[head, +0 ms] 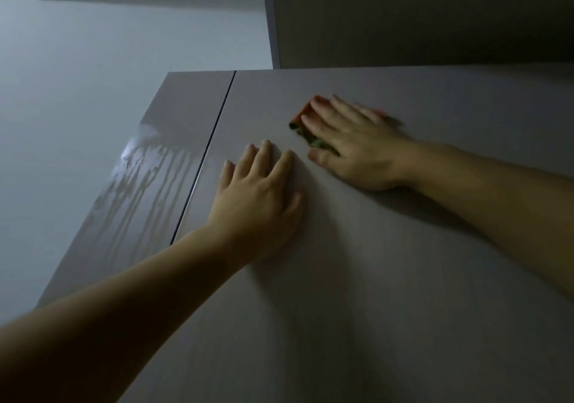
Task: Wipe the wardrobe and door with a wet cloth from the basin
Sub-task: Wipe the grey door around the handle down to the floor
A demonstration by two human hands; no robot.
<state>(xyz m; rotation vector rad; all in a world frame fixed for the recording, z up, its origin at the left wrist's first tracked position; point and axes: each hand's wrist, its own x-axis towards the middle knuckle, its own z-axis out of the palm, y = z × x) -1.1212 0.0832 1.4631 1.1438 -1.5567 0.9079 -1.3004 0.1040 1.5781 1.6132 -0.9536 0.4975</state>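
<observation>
Right hand, fingers straight, presses cloth flat on wardrobe at frame centre; left hand rests flat, open, just beside.

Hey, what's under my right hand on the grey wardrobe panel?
An orange-red and green cloth, pressed against the grey wardrobe panel by the right hand. Only its edges show; the rest is covered by palm and fingers.

Both hands lie flat on the wardrobe, the right hand pressing a cloth, the left hand bare.
</observation>
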